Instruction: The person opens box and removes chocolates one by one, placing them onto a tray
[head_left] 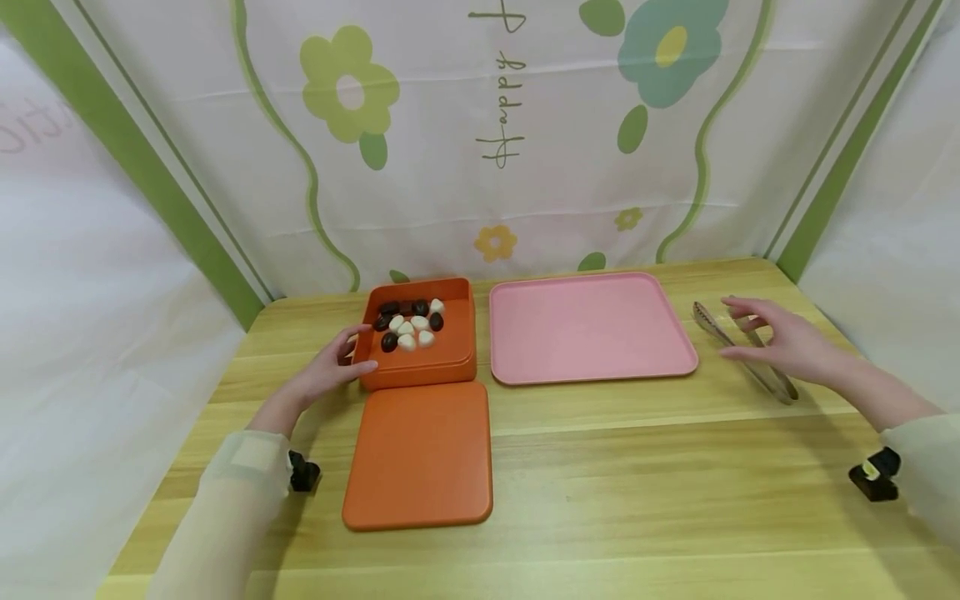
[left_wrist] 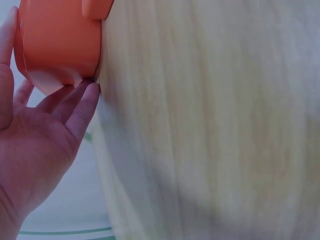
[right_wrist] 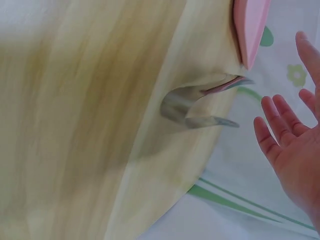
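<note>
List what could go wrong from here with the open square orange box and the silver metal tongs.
The left hand is at the side of the open square orange box; a bump might shift it and jostle the loose, small dark and white pieces inside. The right hand is over the silver metal tongs without gripping them, so a hasty grab could knock them aside. Those pieces look rounded, so they may slip if lifted.

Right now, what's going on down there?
A person's left hand is up against the left side of an open orange box holding dark pieces and white pieces. The right hand hovers above metal tongs without gripping them. The orange lid lies in front of the box; a pink tray sits between box and tongs.
</note>
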